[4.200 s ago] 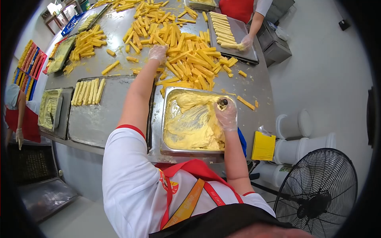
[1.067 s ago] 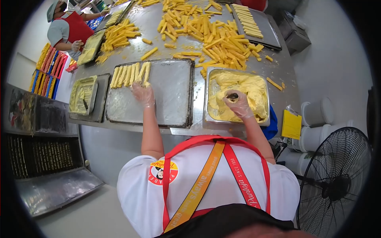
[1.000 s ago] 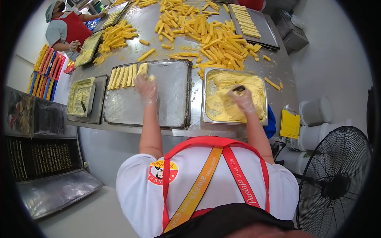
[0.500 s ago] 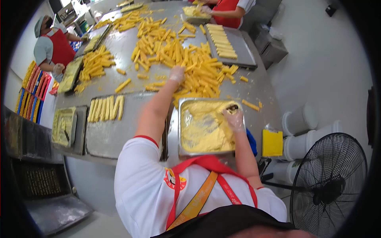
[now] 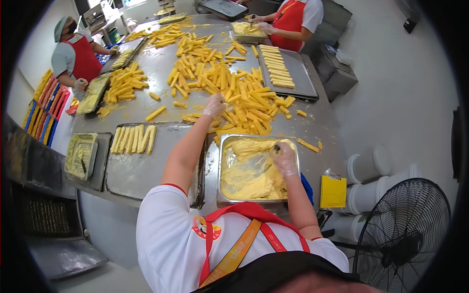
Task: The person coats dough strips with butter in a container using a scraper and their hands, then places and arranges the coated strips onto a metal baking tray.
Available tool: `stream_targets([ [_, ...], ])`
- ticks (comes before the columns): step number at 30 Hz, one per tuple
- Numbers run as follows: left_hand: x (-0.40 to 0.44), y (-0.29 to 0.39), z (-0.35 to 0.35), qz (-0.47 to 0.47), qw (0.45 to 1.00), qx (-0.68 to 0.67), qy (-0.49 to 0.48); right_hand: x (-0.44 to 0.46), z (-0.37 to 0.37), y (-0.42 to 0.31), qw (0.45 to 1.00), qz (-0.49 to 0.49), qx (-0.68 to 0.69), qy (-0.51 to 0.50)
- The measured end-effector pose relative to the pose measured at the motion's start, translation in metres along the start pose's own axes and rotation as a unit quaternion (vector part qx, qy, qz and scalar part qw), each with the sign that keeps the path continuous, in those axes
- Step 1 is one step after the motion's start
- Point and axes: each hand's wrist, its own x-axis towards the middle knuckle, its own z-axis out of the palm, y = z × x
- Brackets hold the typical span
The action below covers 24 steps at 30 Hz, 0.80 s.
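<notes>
My left hand (image 5: 214, 105), in a clear glove, is at the near left edge of a heap of yellow sticks (image 5: 244, 97), which look like cut cake. Its fingers are curled together; whatever is between them is hidden. My right hand (image 5: 285, 160), also gloved, is closed around a dark-ended tool (image 5: 277, 148), mostly covered by the fist. It is over the right side of a metal pan (image 5: 222, 168) smeared with thick pale-yellow cream (image 5: 249, 183). Left of the pan, a baking tray (image 5: 146, 173) carries several cream-coated sticks (image 5: 133, 139) along its far edge.
A smaller cream pan (image 5: 80, 156) with a spatula (image 5: 82, 165) lies at far left. Another tray (image 5: 305, 80) of coated sticks lies beyond the heap. Co-workers in red aprons (image 5: 84, 58) stand around the table. A black fan (image 5: 403, 244) and white buckets (image 5: 371, 163) are at right.
The camera view has shifted slightly. My left hand has drawn a little back and left at the heap. My right fist has turned, showing less of the tool, and the cream has been pushed about.
</notes>
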Motion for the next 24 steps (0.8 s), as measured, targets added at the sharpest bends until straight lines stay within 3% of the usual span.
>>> stream_targets([
  [1, -0.010, 0.003, -0.012, 0.008, 0.999, 0.017, -0.030, -0.004, -0.004, -0.019, 0.993, -0.025, -0.047, -0.104],
  [4, -0.081, 0.043, -0.054, -0.100, 0.964, -0.235, -0.067, -0.010, -0.013, -0.034, 0.920, 0.082, 0.208, -0.321],
  [7, -0.131, 0.039, -0.047, -0.036, 0.963, -0.219, -0.151, 0.012, -0.033, -0.019, 0.930, 0.222, 0.178, -0.231],
  [9, -0.169, 0.046, -0.041, 0.002, 0.958, -0.212, -0.192, 0.012, -0.004, 0.031, 0.992, 0.118, 0.037, -0.036],
  [13, -0.213, 0.040, -0.019, 0.029, 0.972, -0.135, -0.191, -0.010, -0.015, -0.013, 0.978, -0.075, 0.074, -0.180],
  [16, -0.230, 0.029, 0.001, 0.090, 0.992, -0.069, -0.054, -0.005, -0.038, -0.020, 0.940, 0.108, 0.187, -0.265],
  [18, -0.231, 0.025, 0.009, 0.117, 0.991, -0.059, -0.022, 0.008, -0.022, 0.016, 0.960, 0.197, 0.102, -0.168],
  [20, -0.229, 0.022, 0.016, 0.120, 0.991, -0.056, -0.017, 0.007, -0.011, 0.008, 0.995, 0.043, -0.086, -0.003],
  [22, -0.225, 0.028, 0.014, 0.103, 0.992, -0.061, -0.030, -0.001, -0.004, 0.000, 0.983, 0.101, 0.153, -0.027],
  [24, -0.223, 0.034, 0.012, 0.084, 0.994, -0.050, -0.052, -0.009, -0.005, -0.023, 0.916, 0.172, 0.361, -0.044],
])
